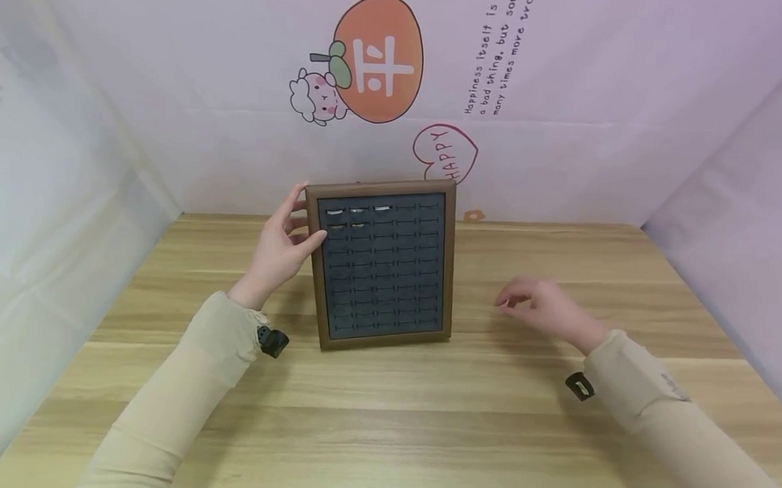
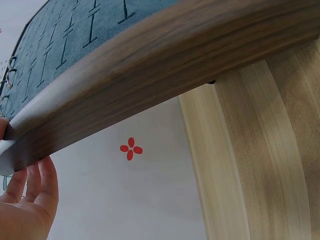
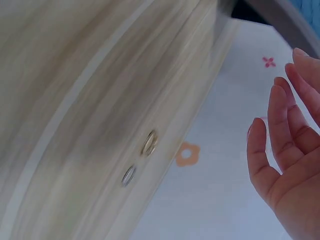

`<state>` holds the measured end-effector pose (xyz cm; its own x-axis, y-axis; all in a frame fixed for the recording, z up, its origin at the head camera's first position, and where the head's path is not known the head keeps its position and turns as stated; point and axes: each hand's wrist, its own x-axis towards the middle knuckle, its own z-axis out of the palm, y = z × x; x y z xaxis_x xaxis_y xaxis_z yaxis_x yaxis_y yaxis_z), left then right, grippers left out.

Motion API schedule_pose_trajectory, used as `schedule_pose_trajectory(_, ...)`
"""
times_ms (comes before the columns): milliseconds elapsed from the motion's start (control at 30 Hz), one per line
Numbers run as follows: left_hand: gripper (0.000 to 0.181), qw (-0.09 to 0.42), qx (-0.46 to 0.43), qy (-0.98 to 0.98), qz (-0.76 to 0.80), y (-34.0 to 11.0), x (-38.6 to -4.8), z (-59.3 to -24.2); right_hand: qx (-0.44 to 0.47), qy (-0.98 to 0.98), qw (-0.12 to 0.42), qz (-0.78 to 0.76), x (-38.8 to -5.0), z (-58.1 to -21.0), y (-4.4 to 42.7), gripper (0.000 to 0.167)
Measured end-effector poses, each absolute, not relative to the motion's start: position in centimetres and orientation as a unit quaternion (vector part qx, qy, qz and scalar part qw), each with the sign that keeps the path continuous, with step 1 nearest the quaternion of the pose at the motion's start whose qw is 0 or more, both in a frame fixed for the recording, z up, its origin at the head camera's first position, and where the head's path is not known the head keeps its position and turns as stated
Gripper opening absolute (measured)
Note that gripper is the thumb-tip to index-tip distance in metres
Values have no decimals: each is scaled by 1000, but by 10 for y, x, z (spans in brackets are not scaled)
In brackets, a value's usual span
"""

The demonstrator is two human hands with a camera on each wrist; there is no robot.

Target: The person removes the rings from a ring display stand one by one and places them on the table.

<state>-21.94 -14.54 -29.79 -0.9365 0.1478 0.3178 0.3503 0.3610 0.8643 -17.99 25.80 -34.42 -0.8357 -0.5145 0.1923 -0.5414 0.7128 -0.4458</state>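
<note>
A wood-framed ring board [image 1: 387,340] with dark slotted padding stands upright against the back wall. Three silvery rings [image 1: 382,209] sit in its top row, and two gold-coloured rings [image 1: 358,225] in the row below. My left hand [image 1: 276,250] grips the frame's upper left side, thumb in front and fingers behind; in the left wrist view its fingers [image 2: 48,182] touch the frame's wooden side [image 2: 115,95]. Right of the board, my right hand [image 1: 551,311] is over the table, fingers loosely bent, nothing visible in them. The right wrist view shows a gold ring [image 3: 149,143] and a silver ring [image 3: 128,175] lying on wood.
The wooden table [image 1: 386,433] extends in front and to both sides of the board. A pale printed cloth [image 1: 557,157] with a large orange fruit, a heart and lettering hangs behind, with more cloth along both sides.
</note>
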Motion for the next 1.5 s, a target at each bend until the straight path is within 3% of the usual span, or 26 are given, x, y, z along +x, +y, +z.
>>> schedule_pose_trajectory(500,77,94,-151,-819,-545,-145,-220,-298,317,-903,45,286,-176,-326,206,13)
schedule_pose_trajectory(767,77,94,-153,-818,-546,-144,-221,-299,340,-873,128,325,-183,-311,176,24)
schedule_pose_trajectory(1100,77,95,-150,-820,-544,-145,-220,-299,332,-853,198,350,-195,-288,147,25)
schedule_pose_trajectory(1500,78,92,-156,-817,-547,-145,-220,-298,295,-868,209,340,-212,-270,123,26)
